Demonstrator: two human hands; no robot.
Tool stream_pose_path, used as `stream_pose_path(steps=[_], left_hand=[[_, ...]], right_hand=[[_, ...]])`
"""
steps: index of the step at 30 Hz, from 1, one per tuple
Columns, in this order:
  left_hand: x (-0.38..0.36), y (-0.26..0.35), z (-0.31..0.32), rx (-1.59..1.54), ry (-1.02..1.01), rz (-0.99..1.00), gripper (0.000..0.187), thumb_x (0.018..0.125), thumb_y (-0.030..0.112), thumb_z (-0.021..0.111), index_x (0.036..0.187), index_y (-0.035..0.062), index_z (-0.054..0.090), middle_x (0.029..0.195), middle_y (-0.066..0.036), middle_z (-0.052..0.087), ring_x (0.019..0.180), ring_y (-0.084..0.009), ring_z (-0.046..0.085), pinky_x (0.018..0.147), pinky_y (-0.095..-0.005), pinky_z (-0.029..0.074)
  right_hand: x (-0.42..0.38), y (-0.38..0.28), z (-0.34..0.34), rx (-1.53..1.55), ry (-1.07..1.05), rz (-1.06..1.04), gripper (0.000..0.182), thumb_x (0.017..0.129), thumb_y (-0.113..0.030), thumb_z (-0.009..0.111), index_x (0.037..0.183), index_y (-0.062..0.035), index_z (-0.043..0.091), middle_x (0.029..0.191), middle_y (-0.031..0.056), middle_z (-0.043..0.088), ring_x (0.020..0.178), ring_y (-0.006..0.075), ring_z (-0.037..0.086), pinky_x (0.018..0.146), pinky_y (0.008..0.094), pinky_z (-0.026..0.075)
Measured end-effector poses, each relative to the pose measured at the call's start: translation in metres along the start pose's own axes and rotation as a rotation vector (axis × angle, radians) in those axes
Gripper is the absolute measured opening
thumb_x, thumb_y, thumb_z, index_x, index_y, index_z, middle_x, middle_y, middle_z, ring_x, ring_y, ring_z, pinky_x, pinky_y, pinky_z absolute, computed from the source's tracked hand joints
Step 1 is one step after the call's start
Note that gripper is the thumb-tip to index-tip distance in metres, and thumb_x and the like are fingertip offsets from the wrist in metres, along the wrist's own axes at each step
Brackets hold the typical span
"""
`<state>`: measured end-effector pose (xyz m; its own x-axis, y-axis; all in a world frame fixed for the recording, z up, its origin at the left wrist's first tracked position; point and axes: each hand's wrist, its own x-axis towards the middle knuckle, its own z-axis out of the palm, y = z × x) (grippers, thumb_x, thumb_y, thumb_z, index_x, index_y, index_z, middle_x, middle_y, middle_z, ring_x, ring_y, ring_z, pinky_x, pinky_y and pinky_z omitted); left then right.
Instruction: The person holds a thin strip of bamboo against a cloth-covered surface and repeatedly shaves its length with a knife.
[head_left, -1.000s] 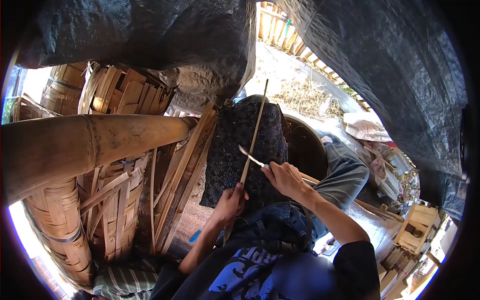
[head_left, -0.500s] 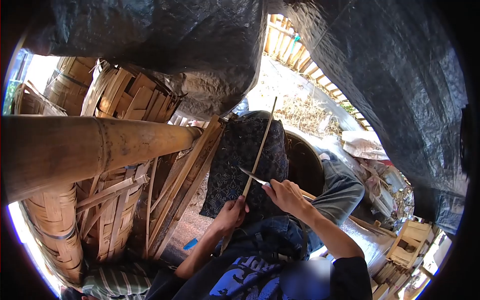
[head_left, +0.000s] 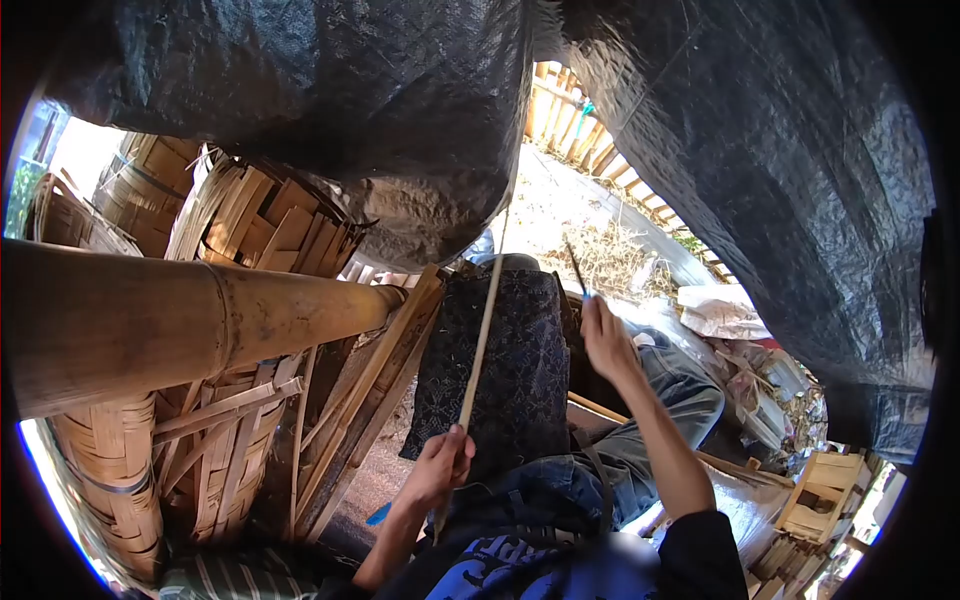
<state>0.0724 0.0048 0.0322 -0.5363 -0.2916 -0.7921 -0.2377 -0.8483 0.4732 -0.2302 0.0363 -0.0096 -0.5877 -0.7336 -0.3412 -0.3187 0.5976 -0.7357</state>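
My left hand (head_left: 438, 468) is closed around the lower part of a long, thin bamboo strip (head_left: 483, 345). The strip slants up and away over the dark patterned cloth (head_left: 520, 385) on my lap. Its far tip reaches toward the bright gap. In my right hand (head_left: 608, 342), fingers wrapped around the handle, is a knife (head_left: 576, 268) with its blade pointing up and away. The knife is to the right of the strip and apart from it. Most of the handle is hidden by my fingers.
A thick bamboo pole (head_left: 200, 325) crosses at left, near split wooden boards (head_left: 375, 385). Woven bamboo baskets (head_left: 110, 480) stand behind it. Dark plastic sheeting (head_left: 330, 90) hangs overhead. A small wooden crate (head_left: 822, 495) is at lower right.
My right hand has moved up and away with the knife, off the bamboo strip. My left hand, still gripping the strip, has shifted slightly down and left, and the strip stands steeper.
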Motion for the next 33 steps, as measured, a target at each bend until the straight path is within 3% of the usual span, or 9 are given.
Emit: stream_pose_path(steps=[7,14,20,22,25,27,29,31,33], left_hand=[[-0.013,0.006,-0.019,0.046,0.020,0.032,0.047,0.099,0.046,0.036,0.077,0.0082,0.051,0.050,0.005,0.032,0.039,-0.0062,0.027,0.037,-0.0227,0.022],[-0.005,-0.002,-0.015,0.027,0.039,0.035,0.047,0.098,0.047,0.036,0.076,0.0081,0.051,0.049,0.004,0.032,0.038,-0.0065,0.027,0.036,-0.0227,0.022],[-0.019,0.004,-0.019,0.012,0.045,0.061,0.047,0.099,0.045,0.036,0.076,0.0069,0.050,0.049,0.003,0.032,0.038,-0.0067,0.028,0.036,-0.0226,0.022],[-0.026,0.007,-0.022,0.042,0.056,0.061,0.047,0.099,0.045,0.036,0.076,0.0068,0.050,0.049,0.003,0.032,0.038,-0.0068,0.028,0.036,-0.0226,0.022],[-0.035,0.009,-0.029,0.016,0.058,0.116,0.046,0.099,0.044,0.036,0.076,0.0066,0.050,0.048,0.003,0.033,0.038,-0.0071,0.028,0.036,-0.0226,0.023],[-0.037,0.007,-0.029,0.014,0.091,0.119,0.046,0.099,0.044,0.036,0.076,0.0064,0.050,0.048,0.003,0.033,0.037,-0.0071,0.027,0.036,-0.0226,0.022],[-0.038,0.003,-0.024,0.001,0.092,0.112,0.046,0.099,0.044,0.036,0.076,0.0064,0.050,0.048,0.003,0.033,0.037,-0.0071,0.027,0.036,-0.0226,0.022],[-0.038,0.004,-0.022,-0.005,0.101,0.116,0.046,0.099,0.044,0.036,0.076,0.0064,0.050,0.048,0.003,0.033,0.037,-0.0071,0.027,0.036,-0.0226,0.022],[-0.045,0.000,-0.021,-0.050,0.099,0.132,0.042,0.100,0.039,0.037,0.076,0.0063,0.049,0.046,0.002,0.031,0.035,-0.0068,0.024,0.035,-0.0217,0.021]], right_hand=[[-0.085,0.007,0.062,-0.271,-0.054,-0.597,0.020,0.087,-0.015,0.056,0.075,-0.0025,0.048,0.064,0.0149,0.052,0.066,0.0357,0.053,0.063,0.0445,0.043],[0.035,0.087,0.066,-0.196,0.286,0.056,0.032,0.097,-0.026,0.042,0.080,0.0003,0.052,0.079,0.0237,0.062,0.071,0.0375,0.061,0.064,0.0504,0.045],[-0.022,0.011,0.025,-0.045,0.074,-0.225,0.034,0.098,-0.027,0.041,0.083,0.0014,0.054,0.069,0.0171,0.057,0.062,0.0345,0.057,0.061,0.0449,0.044],[-0.026,-0.001,0.023,-0.258,-0.153,-0.821,0.035,0.098,-0.029,0.044,0.081,-0.0016,0.055,0.065,0.0125,0.054,0.055,0.0281,0.054,0.057,0.0413,0.046],[0.000,-0.003,0.033,-0.611,-0.308,-1.004,0.031,0.097,-0.029,0.046,0.080,-0.0064,0.057,0.063,0.0090,0.055,0.050,0.0208,0.051,0.050,0.0363,0.047],[0.042,-0.021,0.033,-0.670,-0.489,-0.602,0.035,0.098,-0.032,0.043,0.081,-0.0059,0.059,0.056,0.0060,0.054,0.044,0.0163,0.051,0.041,0.0303,0.046],[0.090,-0.005,0.038,-0.671,-0.260,-0.389,0.032,0.098,-0.026,0.043,0.084,-0.0029,0.059,0.055,0.0062,0.053,0.044,0.0151,0.052,0.041,0.0295,0.046],[0.104,-0.002,0.040,-0.497,0.037,-0.414,0.029,0.097,-0.023,0.045,0.080,-0.0040,0.059,0.059,0.0121,0.058,0.052,0.0226,0.059,0.048,0.0362,0.048],[0.069,-0.021,0.033,-0.354,-0.131,-0.396,0.026,0.096,-0.020,0.046,0.080,-0.0038,0.059,0.062,0.0124,0.058,0.052,0.0229,0.058,0.049,0.0372,0.047]])
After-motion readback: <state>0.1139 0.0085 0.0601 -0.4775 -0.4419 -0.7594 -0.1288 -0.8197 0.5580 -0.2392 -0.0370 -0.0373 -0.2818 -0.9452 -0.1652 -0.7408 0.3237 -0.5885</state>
